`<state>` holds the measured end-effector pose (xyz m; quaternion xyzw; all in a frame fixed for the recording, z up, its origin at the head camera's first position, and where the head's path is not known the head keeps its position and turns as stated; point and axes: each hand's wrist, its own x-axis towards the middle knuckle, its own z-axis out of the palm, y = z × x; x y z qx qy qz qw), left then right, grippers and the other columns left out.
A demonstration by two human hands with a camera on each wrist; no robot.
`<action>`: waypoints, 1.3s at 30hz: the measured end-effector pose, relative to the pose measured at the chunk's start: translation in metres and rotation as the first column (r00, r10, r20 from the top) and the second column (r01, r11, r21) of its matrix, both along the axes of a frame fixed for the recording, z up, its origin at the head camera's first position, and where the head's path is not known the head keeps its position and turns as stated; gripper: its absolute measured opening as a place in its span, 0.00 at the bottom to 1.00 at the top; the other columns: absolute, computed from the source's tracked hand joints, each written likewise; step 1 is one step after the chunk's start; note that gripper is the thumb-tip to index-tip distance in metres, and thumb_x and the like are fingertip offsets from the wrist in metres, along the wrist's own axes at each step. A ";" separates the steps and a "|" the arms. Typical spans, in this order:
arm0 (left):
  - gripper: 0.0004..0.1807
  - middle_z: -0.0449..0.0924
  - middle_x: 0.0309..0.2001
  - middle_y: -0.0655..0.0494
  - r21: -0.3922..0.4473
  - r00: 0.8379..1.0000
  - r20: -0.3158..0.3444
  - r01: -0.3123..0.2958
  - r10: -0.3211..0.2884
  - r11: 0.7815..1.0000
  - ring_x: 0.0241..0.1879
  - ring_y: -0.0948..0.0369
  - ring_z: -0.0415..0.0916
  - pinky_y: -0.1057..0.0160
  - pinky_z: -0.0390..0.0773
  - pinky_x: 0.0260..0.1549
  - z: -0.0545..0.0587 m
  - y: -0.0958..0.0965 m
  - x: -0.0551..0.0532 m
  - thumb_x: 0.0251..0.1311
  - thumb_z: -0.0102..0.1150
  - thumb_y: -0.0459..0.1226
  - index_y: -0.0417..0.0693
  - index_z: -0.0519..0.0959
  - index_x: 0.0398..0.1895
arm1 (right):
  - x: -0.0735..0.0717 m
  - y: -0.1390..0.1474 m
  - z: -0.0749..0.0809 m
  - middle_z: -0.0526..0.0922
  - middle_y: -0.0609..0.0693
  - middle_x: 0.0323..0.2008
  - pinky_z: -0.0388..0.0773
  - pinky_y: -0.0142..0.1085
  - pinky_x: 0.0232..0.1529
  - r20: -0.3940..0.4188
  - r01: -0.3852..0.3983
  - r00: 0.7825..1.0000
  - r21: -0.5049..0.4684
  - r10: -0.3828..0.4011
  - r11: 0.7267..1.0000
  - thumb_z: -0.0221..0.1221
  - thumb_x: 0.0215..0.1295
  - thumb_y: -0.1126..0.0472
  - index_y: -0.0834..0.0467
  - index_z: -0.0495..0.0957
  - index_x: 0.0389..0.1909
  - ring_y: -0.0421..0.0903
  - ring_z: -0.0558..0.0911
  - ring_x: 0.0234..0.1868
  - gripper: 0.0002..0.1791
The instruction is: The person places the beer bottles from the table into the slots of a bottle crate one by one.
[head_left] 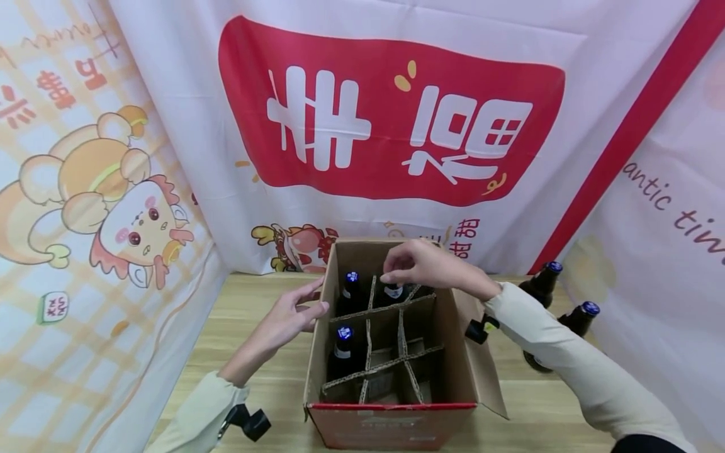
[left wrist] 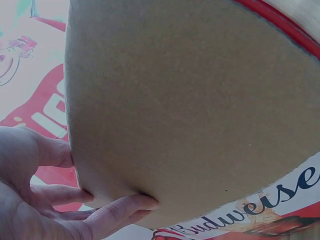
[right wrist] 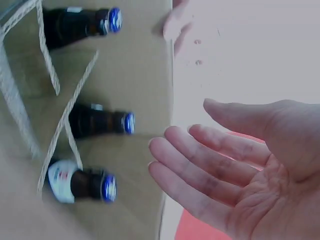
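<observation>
A cardboard box (head_left: 394, 408) with crossed cardboard dividers (head_left: 385, 368) stands open on the table. Three dark bottles with blue caps sit in its cells: one at the back left (head_left: 351, 290), one in front of it (head_left: 343, 353), and one in the back row (right wrist: 100, 122), partly hidden in the head view by my right hand (head_left: 421, 267). That hand hovers over the back row, its fingers spread and loosely bent with nothing in them. My left hand (head_left: 291, 318) is at the box's left side, its fingertips (left wrist: 145, 201) touching the brown cardboard flap (left wrist: 190, 100).
Two more dark bottles, a farther one (head_left: 540, 286) and a nearer one (head_left: 579, 319), stand on the table right of the box, partly behind my right sleeve (head_left: 566, 352). A side flap (head_left: 487, 371) folds outward there. Printed cloth (head_left: 391, 119) hangs behind and on both sides.
</observation>
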<state>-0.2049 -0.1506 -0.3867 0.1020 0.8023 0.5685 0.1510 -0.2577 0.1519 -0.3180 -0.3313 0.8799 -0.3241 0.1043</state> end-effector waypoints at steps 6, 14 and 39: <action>0.38 0.67 0.73 0.29 0.005 1.000 -0.003 0.001 -0.001 1.000 0.64 0.38 0.77 0.50 0.89 0.52 -0.001 0.000 -0.001 0.74 0.58 0.38 0.43 0.57 0.82 | 0.000 0.037 -0.005 0.89 0.48 0.33 0.88 0.35 0.39 -0.020 0.152 0.988 -0.039 -0.153 0.988 0.69 0.69 0.59 0.59 0.87 0.42 0.42 0.87 0.32 0.07; 0.37 0.67 0.72 0.27 0.021 1.000 -0.004 0.001 -0.001 1.000 0.64 0.37 0.77 0.52 0.89 0.50 -0.002 0.001 -0.001 0.74 0.58 0.36 0.40 0.57 0.82 | 0.000 0.084 -0.017 0.90 0.57 0.37 0.86 0.27 0.37 -0.125 0.337 0.926 -0.147 -0.355 0.930 0.68 0.69 0.62 0.62 0.88 0.44 0.54 0.90 0.37 0.08; 0.37 0.62 0.75 0.28 -0.004 0.999 -0.019 0.027 -0.027 1.000 0.64 0.38 0.78 0.49 0.88 0.54 -0.001 -0.001 -0.001 0.75 0.57 0.39 0.43 0.56 0.83 | -0.007 0.224 -0.119 0.83 0.69 0.46 0.78 0.49 0.45 -0.287 0.846 0.329 -0.334 -0.899 0.416 0.55 0.76 0.59 0.71 0.79 0.51 0.61 0.80 0.45 0.17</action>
